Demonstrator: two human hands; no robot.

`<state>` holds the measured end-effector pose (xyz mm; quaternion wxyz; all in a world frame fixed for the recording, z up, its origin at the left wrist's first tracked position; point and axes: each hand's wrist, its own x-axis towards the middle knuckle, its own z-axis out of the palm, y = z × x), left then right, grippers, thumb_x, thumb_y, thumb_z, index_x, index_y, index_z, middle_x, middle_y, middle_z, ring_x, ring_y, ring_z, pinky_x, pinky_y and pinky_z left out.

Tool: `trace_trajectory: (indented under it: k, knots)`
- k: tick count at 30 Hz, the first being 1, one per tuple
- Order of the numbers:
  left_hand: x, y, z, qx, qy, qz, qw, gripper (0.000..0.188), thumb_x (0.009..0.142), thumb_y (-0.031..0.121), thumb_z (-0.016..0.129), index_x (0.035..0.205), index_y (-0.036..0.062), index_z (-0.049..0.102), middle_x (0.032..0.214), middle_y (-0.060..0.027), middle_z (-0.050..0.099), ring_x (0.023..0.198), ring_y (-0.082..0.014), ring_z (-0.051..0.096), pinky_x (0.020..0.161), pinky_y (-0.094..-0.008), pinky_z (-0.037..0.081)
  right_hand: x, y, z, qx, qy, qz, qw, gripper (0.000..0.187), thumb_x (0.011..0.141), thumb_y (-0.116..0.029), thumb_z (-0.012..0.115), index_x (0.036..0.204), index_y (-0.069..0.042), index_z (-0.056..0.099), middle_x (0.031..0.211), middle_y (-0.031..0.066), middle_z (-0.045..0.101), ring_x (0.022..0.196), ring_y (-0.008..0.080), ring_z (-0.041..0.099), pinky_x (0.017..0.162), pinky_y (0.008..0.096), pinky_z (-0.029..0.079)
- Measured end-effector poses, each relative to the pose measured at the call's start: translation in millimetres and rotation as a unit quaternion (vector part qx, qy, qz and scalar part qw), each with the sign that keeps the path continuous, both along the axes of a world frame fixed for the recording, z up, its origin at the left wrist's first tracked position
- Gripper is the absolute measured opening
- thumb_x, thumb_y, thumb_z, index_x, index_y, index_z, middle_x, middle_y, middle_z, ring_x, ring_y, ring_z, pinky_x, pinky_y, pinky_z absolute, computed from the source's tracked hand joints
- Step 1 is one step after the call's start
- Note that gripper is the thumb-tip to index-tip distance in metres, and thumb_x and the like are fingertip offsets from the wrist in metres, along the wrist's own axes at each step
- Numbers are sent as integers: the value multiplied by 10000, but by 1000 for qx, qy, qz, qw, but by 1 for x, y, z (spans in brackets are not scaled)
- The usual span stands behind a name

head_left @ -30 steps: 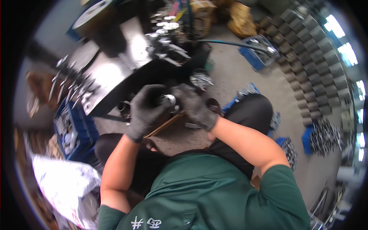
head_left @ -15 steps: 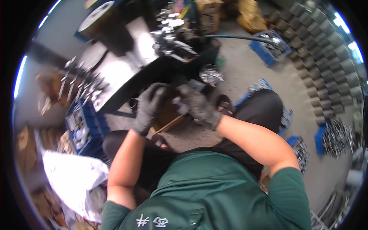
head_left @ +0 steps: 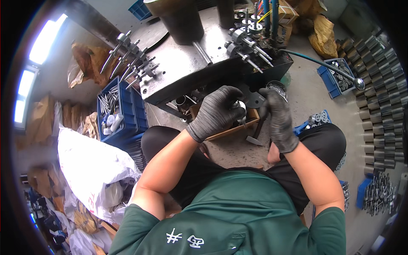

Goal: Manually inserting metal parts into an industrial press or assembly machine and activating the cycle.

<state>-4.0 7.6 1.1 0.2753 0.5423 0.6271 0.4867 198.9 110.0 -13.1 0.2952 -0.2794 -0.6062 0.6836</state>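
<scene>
Place: a metal-parts workshop
Bench [head_left: 174, 61]: thick steel top — shafted metal parts [head_left: 250, 45] on it
Floor [head_left: 308, 95]: blue bin [head_left: 327, 83] of metal pieces [head_left: 340, 70]
Right: stacked metal cylinders [head_left: 382, 102]

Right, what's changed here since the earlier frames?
The view has swung left, putting the workbench farther right in it. The right hand has moved right, away from the left hand, which holds a shiny metal part; earlier blur hides any handover. The white bag and blue crate stayed put.
</scene>
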Motion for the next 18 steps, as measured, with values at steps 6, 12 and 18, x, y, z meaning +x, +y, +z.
trace_trajectory:
  k: [6, 12, 18]
  knots:
    - [-6, -3, -1, 63, 181, 33, 981, 351, 806, 77, 841, 1123, 68, 691, 1012, -82, 703, 917, -193, 701, 820, -332, 578, -7, 10, -15, -31, -11, -15, 999, 369, 1099, -320, 546, 1342, -53, 618, 855, 11, 640, 820, 85, 580, 770, 280, 492]
    - [12, -5, 3, 78, 94, 16, 992, 322, 819, 101, 849, 1098, 72, 691, 1009, -81, 709, 900, -170, 708, 800, -327, 589, -18, 1, -15, 38, 3, -37, 999, 338, 1097, -298, 552, 1313, -53, 637, 1111, 46, 684, 1017, 110, 631, 908, 270, 515]
    - [13, -6, 10, 53, 81, -14, 995, 379, 807, 87, 861, 1144, 66, 689, 1008, -70, 708, 924, -144, 697, 850, -299, 576, -24, -8, -11, -48, 39, 13, 998, 345, 1080, -314, 597, 1292, -49, 660, 1182, 66, 658, 1043, 124, 631, 893, 274, 528]
